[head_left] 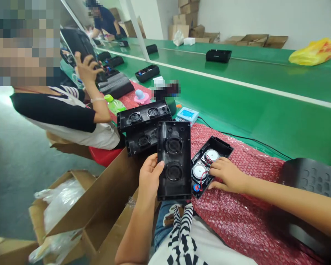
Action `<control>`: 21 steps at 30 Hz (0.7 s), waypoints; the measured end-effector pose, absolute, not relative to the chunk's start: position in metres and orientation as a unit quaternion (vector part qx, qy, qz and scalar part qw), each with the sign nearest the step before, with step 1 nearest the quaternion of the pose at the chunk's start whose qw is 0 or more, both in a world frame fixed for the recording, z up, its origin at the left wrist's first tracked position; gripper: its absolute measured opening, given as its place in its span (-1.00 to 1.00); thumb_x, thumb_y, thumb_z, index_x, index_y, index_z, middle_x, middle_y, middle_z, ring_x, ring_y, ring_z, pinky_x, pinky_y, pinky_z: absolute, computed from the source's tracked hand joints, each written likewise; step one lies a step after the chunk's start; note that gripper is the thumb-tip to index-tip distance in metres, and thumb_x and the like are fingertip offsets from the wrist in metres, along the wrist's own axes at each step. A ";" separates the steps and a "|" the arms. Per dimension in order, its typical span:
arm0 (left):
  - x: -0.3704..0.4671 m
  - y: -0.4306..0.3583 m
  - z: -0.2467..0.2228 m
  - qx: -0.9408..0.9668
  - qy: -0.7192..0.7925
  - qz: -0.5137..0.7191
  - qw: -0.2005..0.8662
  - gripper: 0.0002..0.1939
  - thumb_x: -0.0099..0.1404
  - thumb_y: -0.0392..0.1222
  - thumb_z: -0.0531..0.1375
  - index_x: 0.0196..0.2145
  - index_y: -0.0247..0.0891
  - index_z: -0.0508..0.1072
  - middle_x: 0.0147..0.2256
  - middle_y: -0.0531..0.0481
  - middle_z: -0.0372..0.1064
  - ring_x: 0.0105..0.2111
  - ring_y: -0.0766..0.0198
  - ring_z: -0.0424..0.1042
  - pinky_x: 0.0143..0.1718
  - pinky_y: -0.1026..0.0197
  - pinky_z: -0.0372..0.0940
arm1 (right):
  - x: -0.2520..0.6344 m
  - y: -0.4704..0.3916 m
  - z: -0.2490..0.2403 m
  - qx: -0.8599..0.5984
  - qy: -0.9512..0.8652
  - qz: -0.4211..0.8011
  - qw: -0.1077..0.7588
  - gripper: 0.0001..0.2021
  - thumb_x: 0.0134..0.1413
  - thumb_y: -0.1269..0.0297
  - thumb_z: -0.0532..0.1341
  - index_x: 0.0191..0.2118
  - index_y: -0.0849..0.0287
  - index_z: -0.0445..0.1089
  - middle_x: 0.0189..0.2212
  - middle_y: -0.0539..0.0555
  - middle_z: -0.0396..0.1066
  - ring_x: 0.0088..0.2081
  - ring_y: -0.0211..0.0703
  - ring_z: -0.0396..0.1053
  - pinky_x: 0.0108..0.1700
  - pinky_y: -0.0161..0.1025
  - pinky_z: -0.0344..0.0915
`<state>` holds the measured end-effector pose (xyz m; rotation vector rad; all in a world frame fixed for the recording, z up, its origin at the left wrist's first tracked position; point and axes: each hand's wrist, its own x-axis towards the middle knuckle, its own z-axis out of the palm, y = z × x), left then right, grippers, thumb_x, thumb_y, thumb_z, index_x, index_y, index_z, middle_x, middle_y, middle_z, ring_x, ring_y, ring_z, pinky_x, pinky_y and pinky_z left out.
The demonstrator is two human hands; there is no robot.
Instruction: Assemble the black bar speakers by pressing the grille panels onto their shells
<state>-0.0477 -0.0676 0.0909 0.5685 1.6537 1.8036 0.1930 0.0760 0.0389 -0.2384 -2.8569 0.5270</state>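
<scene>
Left hand [150, 175] grips a case [174, 159] just left of the rightward-slanting speaker box [205, 165], right hand [228, 176] touches it, can't tell if those fingers grip tbh.

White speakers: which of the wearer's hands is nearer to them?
Right. The right hand is at the white speakers; the left hand is farther left, holding a black housing.

Now I'm watching the left hand [150, 176] gripping a black housing [174, 187] while the right hand [228, 176] is touching a speaker-fitted casing [200, 170].
</scene>
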 end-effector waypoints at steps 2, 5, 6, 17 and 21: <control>-0.044 -0.065 0.098 0.223 0.623 0.688 0.299 -0.56 -0.05 -0.05 0.37 -0.23 -0.30 0.43 -0.31 -0.02 0.47 -0.30 0.28 0.44 -0.20 0.27 0.33 | 0.192 0.076 0.038 -0.079 -0.966 0.206 0.131 -0.41 0.24 -0.22 -0.07 -0.44 0.26 0.29 -0.45 0.07 0.25 -0.31 -0.19 0.13 -0.16 -0.21 -0.14; -0.041 -0.066 0.100 0.230 0.619 0.698 0.279 -0.58 -0.04 -0.06 0.37 -0.24 -0.29 0.43 -0.33 0.00 0.46 -0.32 0.32 0.43 -0.22 0.30 0.32 | 0.189 0.076 0.038 -0.060 -0.960 0.224 0.159 -0.42 0.27 -0.17 -0.06 -0.49 0.28 0.27 -0.49 0.05 0.23 -0.32 -0.22 0.12 -0.18 -0.22 -0.17; -0.041 -0.067 0.100 0.230 0.620 0.698 0.275 -0.58 -0.03 -0.06 0.37 -0.23 -0.29 0.43 -0.33 0.00 0.46 -0.32 0.32 0.42 -0.22 0.31 0.32 | 0.189 0.076 0.039 -0.055 -0.959 0.224 0.168 -0.43 0.27 -0.15 -0.06 -0.50 0.28 0.27 -0.50 0.05 0.23 -0.33 -0.22 0.12 -0.19 -0.23 -0.18; -0.038 -0.072 0.097 0.210 0.581 0.714 0.329 -0.52 0.02 -0.07 0.37 -0.12 -0.23 0.38 -0.27 -0.04 0.44 -0.29 0.25 0.46 -0.23 0.24 0.36 | 0.189 0.075 0.039 -0.071 -0.958 0.209 0.185 -0.41 0.23 -0.20 -0.07 -0.49 0.28 0.26 -0.51 0.03 0.22 -0.37 -0.24 0.13 -0.14 -0.21 -0.15; -0.037 -0.071 0.095 0.208 0.572 0.713 0.348 -0.52 0.03 -0.07 0.37 -0.11 -0.24 0.36 -0.25 -0.06 0.44 -0.25 0.19 0.48 -0.18 0.18 0.37 | 0.188 0.075 0.039 -0.067 -0.957 0.208 0.190 -0.42 0.23 -0.19 -0.06 -0.48 0.28 0.25 -0.52 0.01 0.21 -0.38 -0.25 0.13 -0.13 -0.19 -0.16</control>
